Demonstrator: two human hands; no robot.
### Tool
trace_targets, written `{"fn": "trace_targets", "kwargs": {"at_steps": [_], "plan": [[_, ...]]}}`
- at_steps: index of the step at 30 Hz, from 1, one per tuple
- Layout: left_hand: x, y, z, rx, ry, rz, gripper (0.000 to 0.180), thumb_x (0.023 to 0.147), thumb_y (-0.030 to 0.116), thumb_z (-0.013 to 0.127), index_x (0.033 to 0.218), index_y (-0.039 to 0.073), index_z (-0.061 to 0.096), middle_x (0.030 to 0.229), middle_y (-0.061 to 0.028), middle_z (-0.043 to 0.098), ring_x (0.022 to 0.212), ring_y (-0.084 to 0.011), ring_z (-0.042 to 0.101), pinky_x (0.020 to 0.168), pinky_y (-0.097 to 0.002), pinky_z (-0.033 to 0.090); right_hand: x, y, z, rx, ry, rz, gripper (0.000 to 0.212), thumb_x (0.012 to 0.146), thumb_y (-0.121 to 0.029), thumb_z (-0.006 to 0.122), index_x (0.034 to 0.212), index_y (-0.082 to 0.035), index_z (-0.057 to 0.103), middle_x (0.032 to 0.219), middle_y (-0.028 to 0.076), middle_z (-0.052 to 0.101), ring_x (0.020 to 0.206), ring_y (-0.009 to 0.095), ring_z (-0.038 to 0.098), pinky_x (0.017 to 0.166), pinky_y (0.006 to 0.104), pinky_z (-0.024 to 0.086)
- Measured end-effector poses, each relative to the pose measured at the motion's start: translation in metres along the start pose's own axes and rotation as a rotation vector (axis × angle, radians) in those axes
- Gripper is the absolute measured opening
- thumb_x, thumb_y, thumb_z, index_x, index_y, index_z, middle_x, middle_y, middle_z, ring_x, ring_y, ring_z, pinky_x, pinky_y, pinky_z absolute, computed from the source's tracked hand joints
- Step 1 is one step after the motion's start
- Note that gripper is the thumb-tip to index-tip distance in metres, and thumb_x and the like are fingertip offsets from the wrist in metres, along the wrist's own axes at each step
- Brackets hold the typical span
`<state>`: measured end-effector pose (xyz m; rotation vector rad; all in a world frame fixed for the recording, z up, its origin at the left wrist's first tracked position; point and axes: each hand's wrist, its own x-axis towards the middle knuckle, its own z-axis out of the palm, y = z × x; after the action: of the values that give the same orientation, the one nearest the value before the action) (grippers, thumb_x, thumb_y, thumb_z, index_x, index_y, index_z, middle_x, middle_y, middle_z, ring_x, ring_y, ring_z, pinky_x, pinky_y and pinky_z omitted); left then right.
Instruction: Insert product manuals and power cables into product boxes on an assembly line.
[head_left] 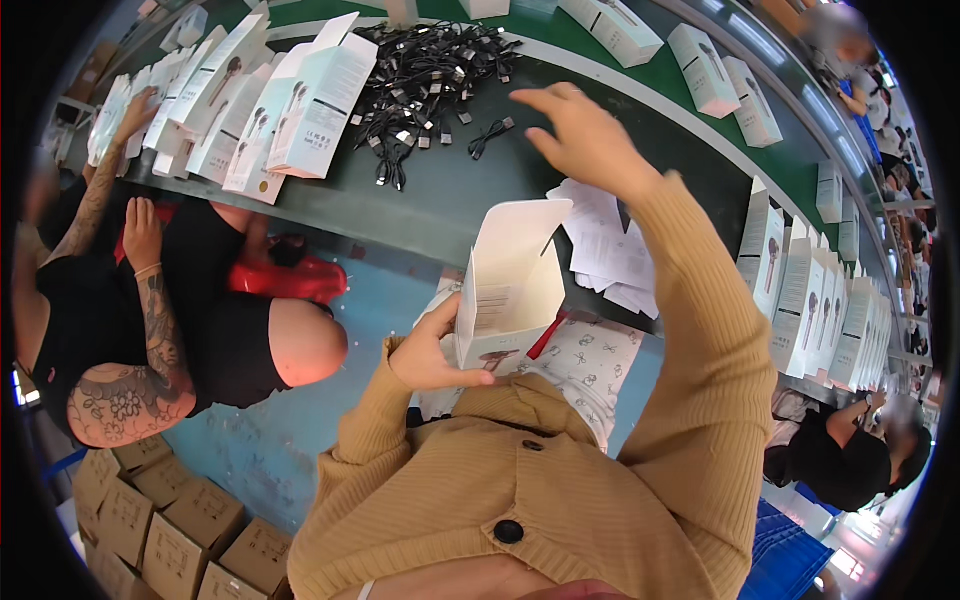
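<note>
My left hand [432, 350] is closed around the lower left side of a white carton [512, 290], held upright in front of my chest. The carton's top flap stands raised, so its pale inside shows. Above the dark bench [400, 205], my right hand [590, 140] reaches out with fingers apart and nothing in them. Just left of its fingertips lies a single bundled black USB cable [491, 138]. Beyond that cable is a heap of black cables [430, 80] with metal plugs. Printed paper sheets [605, 245] lie loosely stacked below my right wrist.
Open white cartons [310, 110] stand along the bench on the left, beside a seated co-worker [120, 330]. More cartons [800, 300] form a row on the right. Several lie on the green conveyor [640, 85] behind. Brown cardboard boxes [175, 525] are stacked at lower left.
</note>
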<state>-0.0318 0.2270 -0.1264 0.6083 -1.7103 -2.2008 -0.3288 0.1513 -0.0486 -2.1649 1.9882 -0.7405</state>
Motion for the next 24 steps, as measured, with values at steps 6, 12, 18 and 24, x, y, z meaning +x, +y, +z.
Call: {"fn": "trace_targets", "kwargs": {"at_steps": [6, 12, 18, 24], "plan": [[-0.004, 0.003, 0.003, 0.085, 0.098, 0.065, 0.092, 0.060, 0.025, 0.089, 0.135, 0.000, 0.041, 0.124, -0.0098, 0.054, 0.115, -0.0201, 0.051, 0.100, -0.0342, 0.038, 0.021, 0.010, 0.026, -0.066, -0.253, 0.039, 0.027, 0.085, -0.018, 0.061, 0.111, -0.010, 0.061, 0.106, 0.012, 0.062, 0.099, 0.033, 0.060, 0.083, 0.0397, 0.049], [-0.002, -0.004, 0.008, 0.165, 0.163, 0.037, 0.092, 0.059, 0.029, 0.089, 0.134, 0.001, 0.042, 0.121, -0.0117, 0.055, 0.113, -0.0215, 0.052, 0.098, -0.0343, 0.040, -0.042, -0.036, -0.096, 0.197, 0.165, 0.042, 0.020, 0.083, -0.007, 0.067, 0.101, 0.000, 0.064, 0.085, 0.013, 0.069, 0.071, 0.017, 0.065, 0.065, 0.0265, 0.050], [0.035, 0.027, 0.031, 0.169, -0.010, 0.020, 0.092, 0.060, 0.028, 0.088, 0.134, 0.001, 0.041, 0.120, -0.0116, 0.056, 0.111, -0.0216, 0.054, 0.098, -0.0341, 0.040, -0.120, -0.096, -0.150, -0.281, 0.189, -0.349, 0.026, 0.056, -0.010, 0.065, 0.081, -0.003, 0.065, 0.075, 0.005, 0.062, 0.055, 0.015, 0.053, 0.045, 0.0272, 0.039], [0.065, 0.038, 0.066, 0.195, -0.185, 0.062, 0.091, 0.062, 0.024, 0.087, 0.136, 0.002, 0.038, 0.122, -0.0105, 0.056, 0.114, -0.0198, 0.053, 0.098, -0.0336, 0.041, -0.147, -0.085, -0.160, -0.283, 0.007, -0.313, 0.036, 0.057, -0.013, 0.065, 0.092, -0.004, 0.066, 0.096, 0.008, 0.059, 0.055, 0.013, 0.049, 0.045, 0.0239, 0.040]]}}
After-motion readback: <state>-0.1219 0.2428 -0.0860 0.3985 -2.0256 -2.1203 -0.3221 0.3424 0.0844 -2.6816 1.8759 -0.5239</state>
